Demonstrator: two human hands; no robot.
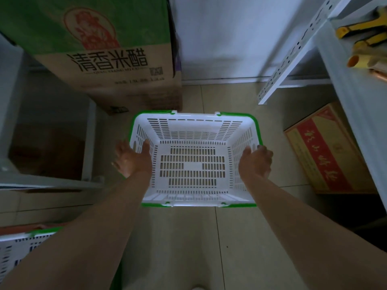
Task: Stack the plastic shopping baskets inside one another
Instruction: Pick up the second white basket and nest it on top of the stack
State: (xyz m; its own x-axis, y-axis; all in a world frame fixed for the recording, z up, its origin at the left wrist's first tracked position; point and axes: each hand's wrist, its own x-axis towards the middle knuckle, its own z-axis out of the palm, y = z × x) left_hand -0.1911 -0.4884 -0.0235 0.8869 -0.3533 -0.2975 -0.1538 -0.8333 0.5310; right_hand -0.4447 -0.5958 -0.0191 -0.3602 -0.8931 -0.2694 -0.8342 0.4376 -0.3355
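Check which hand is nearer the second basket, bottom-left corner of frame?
Left. The left hand grips the held basket's left wall, on the second basket's side; the right hand grips the opposite wall, farther away.

Open floor [209, 237] near basket [194, 158]; vinegar carton [117, 65] crowding far-left corner, shelf upright [293, 59] far right, red carton [326, 151] right.

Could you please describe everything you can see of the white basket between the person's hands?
The white plastic shopping basket with green rim is rectangular, with slotted walls and a slotted floor, and it is empty. It sits upright, open side up, over the tiled floor, just in front of a cardboard box. The left hand and right hand grip its two short side walls, thumbs hooked inside. Whether it rests on the floor is unclear.
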